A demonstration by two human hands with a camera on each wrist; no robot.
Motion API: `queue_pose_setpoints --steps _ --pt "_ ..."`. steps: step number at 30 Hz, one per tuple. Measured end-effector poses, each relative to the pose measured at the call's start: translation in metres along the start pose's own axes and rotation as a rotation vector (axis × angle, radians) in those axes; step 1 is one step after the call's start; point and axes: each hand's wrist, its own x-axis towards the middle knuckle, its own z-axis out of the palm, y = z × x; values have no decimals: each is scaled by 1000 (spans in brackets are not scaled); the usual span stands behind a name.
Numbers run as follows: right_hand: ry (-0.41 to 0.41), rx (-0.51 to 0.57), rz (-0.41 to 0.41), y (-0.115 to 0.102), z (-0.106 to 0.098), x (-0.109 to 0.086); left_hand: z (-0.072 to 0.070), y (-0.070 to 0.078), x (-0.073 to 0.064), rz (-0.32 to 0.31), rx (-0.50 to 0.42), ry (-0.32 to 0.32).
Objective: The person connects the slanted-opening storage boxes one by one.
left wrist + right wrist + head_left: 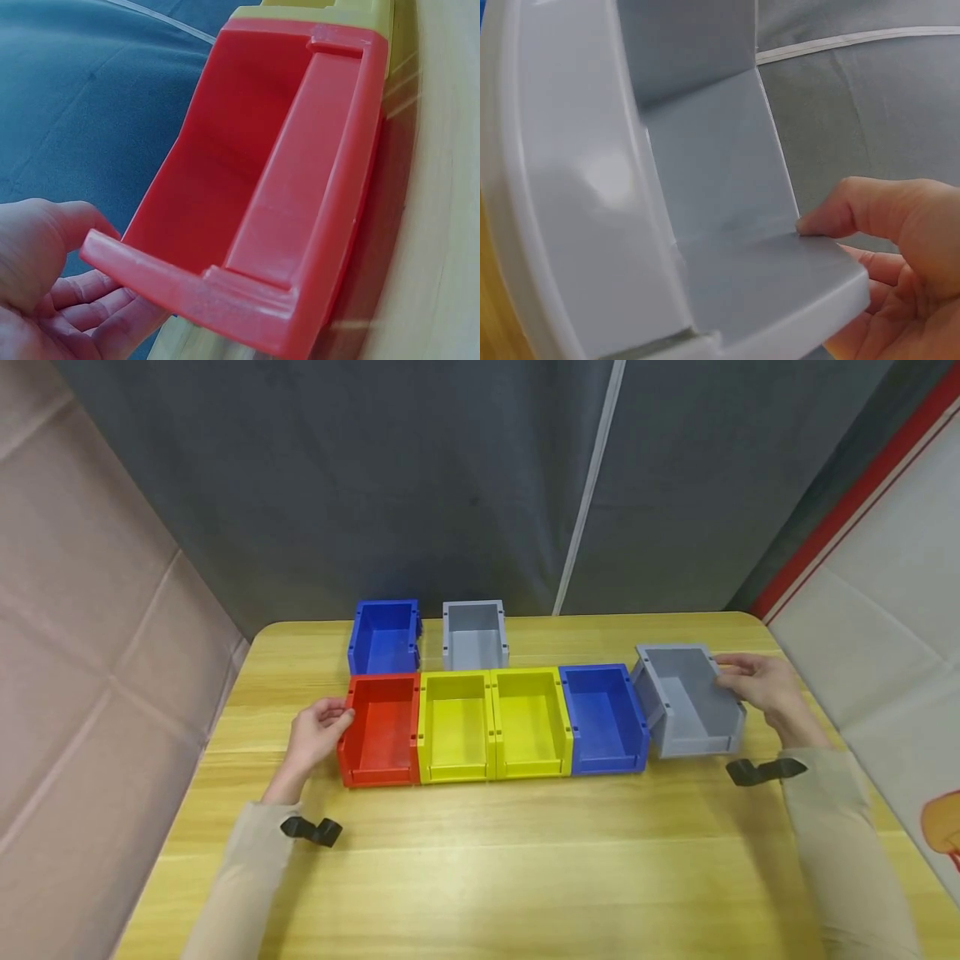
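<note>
My left hand [315,735] is at the left wall of a red storage bin [381,764], thumb at the rim and fingers along the wall's outside. In the left wrist view the fingertips pass behind that wall. At the right end, my right hand [761,681] pinches the right wall of a grey bin [693,743], thumb on the inner side and fingers outside. That grey bin stands at a slight angle beside a blue bin [607,764]. Two yellow bins [457,770] sit side by side between the red and blue ones.
Behind the front row stand another blue bin [384,643] and a second grey bin [475,643], with a gap between them. The wooden table [480,868] has its back edge against a dark curtain [375,485]. Pale panels flank both sides.
</note>
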Motion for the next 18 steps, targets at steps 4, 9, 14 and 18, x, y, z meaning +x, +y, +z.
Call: queue_pose_setpoints --steps 4,9,14,18 --pt "-1 7 1 0 0 0 1 0 0 -9 1 -5" --pt "-8 -1 1 0 1 -1 1 -1 0 -8 5 -2" --pt "4 9 -7 1 2 -4 2 -1 0 1 5 -2" --pt "48 -28 -4 -2 5 -5 2 -1 -1 8 6 9"
